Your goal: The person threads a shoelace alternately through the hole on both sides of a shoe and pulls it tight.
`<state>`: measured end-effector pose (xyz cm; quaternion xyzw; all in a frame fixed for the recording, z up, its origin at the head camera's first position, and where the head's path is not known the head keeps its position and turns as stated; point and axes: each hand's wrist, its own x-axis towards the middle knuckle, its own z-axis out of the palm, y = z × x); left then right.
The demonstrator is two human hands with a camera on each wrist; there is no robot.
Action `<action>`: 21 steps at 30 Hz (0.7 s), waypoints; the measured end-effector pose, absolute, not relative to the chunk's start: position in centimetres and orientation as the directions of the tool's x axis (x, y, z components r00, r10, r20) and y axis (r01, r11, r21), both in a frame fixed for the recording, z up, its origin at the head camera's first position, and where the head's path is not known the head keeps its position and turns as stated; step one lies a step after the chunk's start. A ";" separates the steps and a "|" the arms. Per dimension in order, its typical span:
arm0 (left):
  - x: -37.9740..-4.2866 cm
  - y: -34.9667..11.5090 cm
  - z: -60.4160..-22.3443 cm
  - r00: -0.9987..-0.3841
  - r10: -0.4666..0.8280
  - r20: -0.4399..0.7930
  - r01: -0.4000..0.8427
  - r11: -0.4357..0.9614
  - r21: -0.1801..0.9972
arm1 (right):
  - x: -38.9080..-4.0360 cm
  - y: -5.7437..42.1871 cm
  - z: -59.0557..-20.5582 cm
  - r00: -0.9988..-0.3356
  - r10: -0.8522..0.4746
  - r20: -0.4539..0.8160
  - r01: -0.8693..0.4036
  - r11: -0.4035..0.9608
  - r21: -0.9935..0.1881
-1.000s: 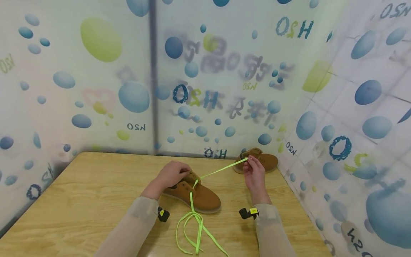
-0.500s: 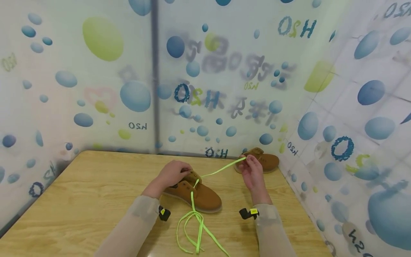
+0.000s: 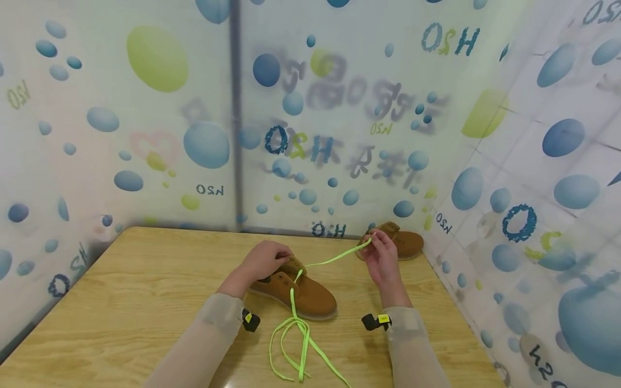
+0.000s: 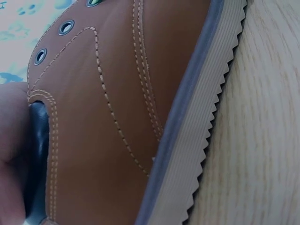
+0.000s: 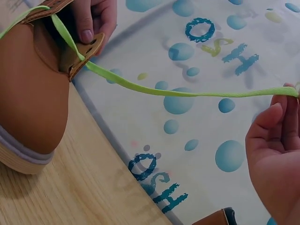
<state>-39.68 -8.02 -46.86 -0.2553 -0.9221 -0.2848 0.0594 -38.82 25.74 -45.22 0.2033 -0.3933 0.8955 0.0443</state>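
A brown lace-up shoe [image 3: 316, 299] stands on the wooden table, toe angled right. My left hand [image 3: 262, 262] pinches its far eyelet flap [image 5: 93, 46] between thumb and fingers. From that flap a neon green shoelace [image 5: 187, 94] runs to the right, sagging a little. Its far stretch ends at my right hand [image 3: 384, 261], whose thumb and fingertips pinch it in the air. The lace also crosses the tongue to the near flap, and its other part lies in loose loops in front of the shoe. In the left wrist view, bare metal eyelets [image 4: 66, 27] show on the shoe's side.
A second brown shoe [image 3: 410, 243] stands at the table's back right corner, partly hidden behind my right hand. Patterned curtains [image 3: 310, 108] hang right behind the table [image 3: 145, 291] and along its right side.
The lace stretch between the shoe and my right hand was straight a second ago and now sags. My right hand has shifted slightly left, toward the shoe. My left hand keeps its hold.
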 end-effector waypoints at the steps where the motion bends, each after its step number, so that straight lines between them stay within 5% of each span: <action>1: -39.7 -7.9 -46.8 -0.865 0.435 0.249 0.499 0.704 0.505 | -38.8 25.8 -45.1 -0.913 -0.075 0.402 -0.247 -0.682 -0.688; 12: -39.0 -8.5 -45.8 -0.880 0.393 0.267 0.466 0.602 0.648 | -38.1 24.6 -44.3 -0.918 -0.054 0.393 -0.265 -0.652 -0.710; 21: -37.6 -9.4 -45.5 -0.824 0.439 0.358 0.562 0.553 0.615 | -37.9 24.3 -43.8 -0.924 -0.076 0.374 -0.258 -0.596 -0.760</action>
